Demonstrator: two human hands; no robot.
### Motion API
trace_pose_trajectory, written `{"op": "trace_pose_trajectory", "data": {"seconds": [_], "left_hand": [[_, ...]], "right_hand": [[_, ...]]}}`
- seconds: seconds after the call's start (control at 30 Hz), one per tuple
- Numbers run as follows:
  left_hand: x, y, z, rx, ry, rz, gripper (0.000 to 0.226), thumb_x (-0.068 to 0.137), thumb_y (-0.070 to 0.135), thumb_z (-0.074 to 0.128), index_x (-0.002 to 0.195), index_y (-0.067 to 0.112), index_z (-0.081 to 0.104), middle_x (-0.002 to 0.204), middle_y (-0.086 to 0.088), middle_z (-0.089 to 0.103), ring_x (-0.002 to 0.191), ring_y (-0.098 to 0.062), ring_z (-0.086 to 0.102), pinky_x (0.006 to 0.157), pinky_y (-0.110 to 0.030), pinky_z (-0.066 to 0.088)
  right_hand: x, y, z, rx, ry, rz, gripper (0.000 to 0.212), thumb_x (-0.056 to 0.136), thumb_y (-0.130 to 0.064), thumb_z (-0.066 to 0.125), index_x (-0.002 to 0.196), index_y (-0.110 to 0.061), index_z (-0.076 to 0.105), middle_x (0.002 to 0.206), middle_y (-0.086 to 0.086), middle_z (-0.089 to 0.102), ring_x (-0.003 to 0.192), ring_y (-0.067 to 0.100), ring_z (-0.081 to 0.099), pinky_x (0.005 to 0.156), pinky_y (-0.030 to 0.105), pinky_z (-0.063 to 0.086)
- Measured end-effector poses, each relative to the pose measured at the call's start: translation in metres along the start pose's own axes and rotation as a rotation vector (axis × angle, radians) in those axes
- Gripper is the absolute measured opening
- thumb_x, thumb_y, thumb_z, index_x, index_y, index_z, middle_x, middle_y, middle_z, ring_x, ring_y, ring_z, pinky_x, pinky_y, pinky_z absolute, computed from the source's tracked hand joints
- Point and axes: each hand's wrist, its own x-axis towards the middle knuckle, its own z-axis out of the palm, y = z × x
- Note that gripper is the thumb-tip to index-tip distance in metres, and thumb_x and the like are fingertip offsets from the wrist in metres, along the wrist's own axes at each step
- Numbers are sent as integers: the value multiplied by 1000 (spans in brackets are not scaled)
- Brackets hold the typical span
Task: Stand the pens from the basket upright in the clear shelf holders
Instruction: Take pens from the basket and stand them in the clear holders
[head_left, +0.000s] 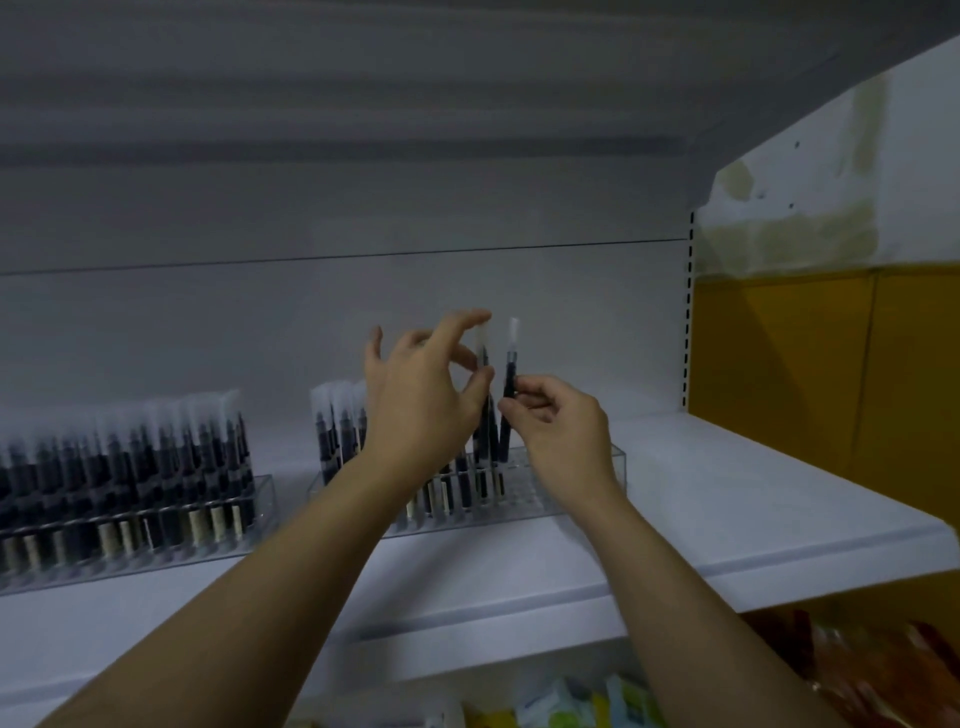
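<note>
**Forearms (675, 597) raised, pen over the holder**

Right hand (561, 426) pinches a dark pen (508, 374) upright; just below the pinch waits the clear holder (587, 462). Left hand (426, 395) curls beside a standing pen (485, 415), grip unclear. Keep it vertical and lower straight into a free slot.

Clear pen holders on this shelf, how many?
2: the left holder, packed with pens; the middle holder, partly filled. More may lie past the left edge.
</note>
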Motion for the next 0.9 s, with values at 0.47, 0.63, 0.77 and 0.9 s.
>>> {"op": "trace_pose_trajectory", "data": {"seconds": [0.47, 0.63, 0.77, 0.9], "left_hand": [[-6, -16, 16, 159, -97, -15, 42, 87, 39, 65, 126, 32, 52, 128, 5, 52, 123, -18, 47, 118, -51, 0], [-14, -23, 15, 278, -108, 42, 43, 84, 42, 65, 123, 27, 54, 130, 5, 50, 133, -16, 37, 117, -54, -8], [-17, -23, 10, 325, -115, 81, 44, 84, 39, 65, 124, 25, 54, 130, 3, 52, 136, -20, 33, 115, -59, -8], [-16, -24, 6, 376, -159, 113, 46, 86, 42, 62, 128, 27, 50, 134, 4, 49, 139, -21, 29, 114, -62, -9]], "right_hand": [[6, 15, 7, -43, -3, -39, 19, 89, -13, 68, 107, -16, 70, 85, -12, 67, 76, -5, 63, 70, 7, 49], [-6, 22, 9, -172, -41, -69, 16, 88, -14, 69, 102, -22, 69, 79, -17, 62, 71, -9, 57, 63, 2, 42], [-16, 22, 5, -214, -98, -20, 19, 88, -14, 69, 99, -29, 65, 77, -13, 64, 69, -7, 59, 59, 1, 40], [-21, 21, 6, -327, -85, -31, 19, 87, -17, 69, 99, -30, 63, 79, -11, 64, 81, 11, 60, 67, 19, 45]]}}
